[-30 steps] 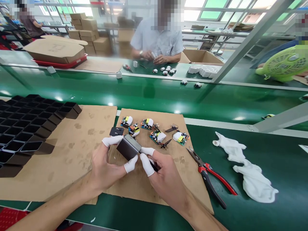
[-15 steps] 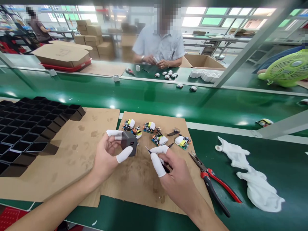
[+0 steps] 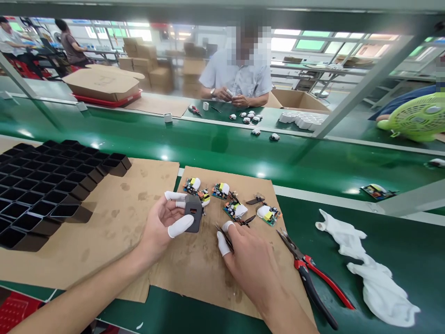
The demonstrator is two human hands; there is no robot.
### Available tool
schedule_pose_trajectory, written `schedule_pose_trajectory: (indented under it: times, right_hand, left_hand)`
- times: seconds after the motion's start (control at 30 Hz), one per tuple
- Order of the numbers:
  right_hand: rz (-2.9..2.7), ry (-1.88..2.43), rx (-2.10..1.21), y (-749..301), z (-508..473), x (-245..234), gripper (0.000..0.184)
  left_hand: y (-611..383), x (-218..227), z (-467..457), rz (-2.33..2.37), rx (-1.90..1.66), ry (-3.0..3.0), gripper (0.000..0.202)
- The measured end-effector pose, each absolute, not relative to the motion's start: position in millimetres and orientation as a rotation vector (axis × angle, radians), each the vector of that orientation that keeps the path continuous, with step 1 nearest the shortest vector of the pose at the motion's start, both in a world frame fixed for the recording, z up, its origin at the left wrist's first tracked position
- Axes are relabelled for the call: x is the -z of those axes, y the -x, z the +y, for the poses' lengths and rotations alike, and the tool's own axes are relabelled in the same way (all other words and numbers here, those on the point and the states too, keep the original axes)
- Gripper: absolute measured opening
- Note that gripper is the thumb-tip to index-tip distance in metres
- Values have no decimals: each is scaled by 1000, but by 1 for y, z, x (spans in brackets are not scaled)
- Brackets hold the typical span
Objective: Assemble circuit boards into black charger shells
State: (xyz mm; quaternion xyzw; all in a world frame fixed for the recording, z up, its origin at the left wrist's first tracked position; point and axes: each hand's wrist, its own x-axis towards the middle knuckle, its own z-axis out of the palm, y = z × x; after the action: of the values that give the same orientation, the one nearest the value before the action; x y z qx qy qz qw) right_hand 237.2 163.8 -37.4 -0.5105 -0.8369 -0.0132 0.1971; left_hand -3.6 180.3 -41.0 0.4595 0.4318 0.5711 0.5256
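The left hand [image 3: 156, 228] grasped a small black box [image 3: 195, 220] above the cardboard [image 3: 205, 264], near the circuit boards [image 3: 235, 211]. The right hand [image 3: 253, 253] pinched dark tweezers [image 3: 224, 235], their tips apart from the box. Pliers [image 3: 301, 260] lay to the right of both hands.

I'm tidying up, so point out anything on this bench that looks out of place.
Dark blotches mark the cardboard, and a small white scrap lies loose near the bench's front edge, like litter. The black housing in the left hand shows no plain damage.

Case [image 3: 196, 217] (slotted) in left hand [image 3: 158, 225]
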Motion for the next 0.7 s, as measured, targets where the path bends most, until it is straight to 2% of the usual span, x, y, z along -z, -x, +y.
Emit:
schedule_pose_trajectory:
  times: [0.23,0.47,0.7]
  right_hand:
    - [-2284,1383,-122,-236,163,29,20]
    - [-2128,1187,-262,-232,158,21,12]
    - [-1967,1038,-724,-223,150,13,29]
  left_hand:
    - [2,45,180,1042,-1354,-1196,66]
    - [-4,42,176,1079,-1398,-1464,49]
    - [-2,37,146,1468,-1359,-2023,45]
